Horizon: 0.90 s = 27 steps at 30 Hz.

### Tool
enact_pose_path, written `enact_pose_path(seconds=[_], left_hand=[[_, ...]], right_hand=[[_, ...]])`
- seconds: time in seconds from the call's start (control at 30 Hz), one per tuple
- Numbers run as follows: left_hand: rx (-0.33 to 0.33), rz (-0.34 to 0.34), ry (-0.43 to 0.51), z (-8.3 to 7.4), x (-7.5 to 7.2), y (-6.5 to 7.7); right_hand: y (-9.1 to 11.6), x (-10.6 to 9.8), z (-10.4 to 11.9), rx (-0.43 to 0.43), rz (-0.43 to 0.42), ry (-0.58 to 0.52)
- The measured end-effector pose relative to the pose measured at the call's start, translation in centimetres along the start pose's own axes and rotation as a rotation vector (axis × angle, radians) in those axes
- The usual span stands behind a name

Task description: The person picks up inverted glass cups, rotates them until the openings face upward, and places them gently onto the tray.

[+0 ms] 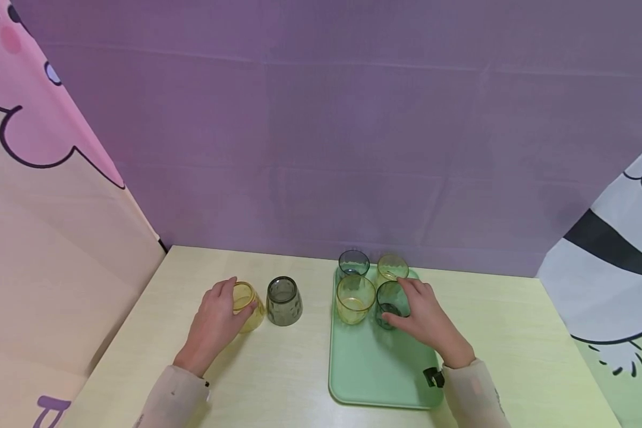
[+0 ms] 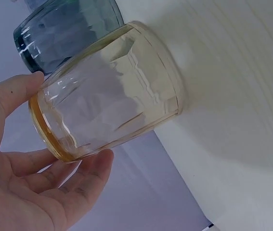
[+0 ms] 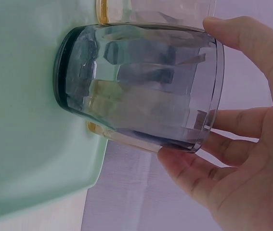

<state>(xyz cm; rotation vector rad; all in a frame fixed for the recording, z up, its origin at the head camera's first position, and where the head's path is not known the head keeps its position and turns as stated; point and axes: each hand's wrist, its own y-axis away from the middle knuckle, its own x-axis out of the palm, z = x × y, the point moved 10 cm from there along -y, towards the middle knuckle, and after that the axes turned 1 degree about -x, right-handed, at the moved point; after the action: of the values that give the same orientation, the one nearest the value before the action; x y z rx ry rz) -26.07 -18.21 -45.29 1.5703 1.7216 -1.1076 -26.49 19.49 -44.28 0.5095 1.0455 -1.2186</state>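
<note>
My left hand (image 1: 214, 320) holds a yellow glass (image 1: 252, 318) that stands upside down on the table. Thumb and fingers lie around its thick amber base, as the left wrist view shows. Beside it a dark grey glass (image 1: 285, 303) also stands upside down. Over the green tray (image 1: 380, 380), my right hand (image 1: 425, 318) holds a dark glass (image 3: 141, 82) near its rim, thumb on one side and fingers on the other. That glass is upright, its base at the tray. Another upright yellow glass (image 1: 355, 300) stands just left of it.
Behind, at the tray's far end, are a dark glass (image 1: 353, 263) and a yellow glass (image 1: 393, 267), both upright. The pale wooden table (image 1: 278, 380) ends at a purple cloth (image 1: 353, 148). Printed cloths hang at left and right.
</note>
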Motion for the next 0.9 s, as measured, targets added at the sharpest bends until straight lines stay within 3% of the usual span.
enact_pose_path(seconds=[0.6, 0.9], left_hand=[[0.017, 0.002, -0.005, -1.7, -2.2, 1.6], [0.059, -0.024, 0.019, -2.9, -3.0, 2.2]], right_hand=[[0.3, 0.2, -0.1, 0.004, -0.01, 0.01], [0.6, -0.8, 0.7, -0.02, -0.086, -0.007]])
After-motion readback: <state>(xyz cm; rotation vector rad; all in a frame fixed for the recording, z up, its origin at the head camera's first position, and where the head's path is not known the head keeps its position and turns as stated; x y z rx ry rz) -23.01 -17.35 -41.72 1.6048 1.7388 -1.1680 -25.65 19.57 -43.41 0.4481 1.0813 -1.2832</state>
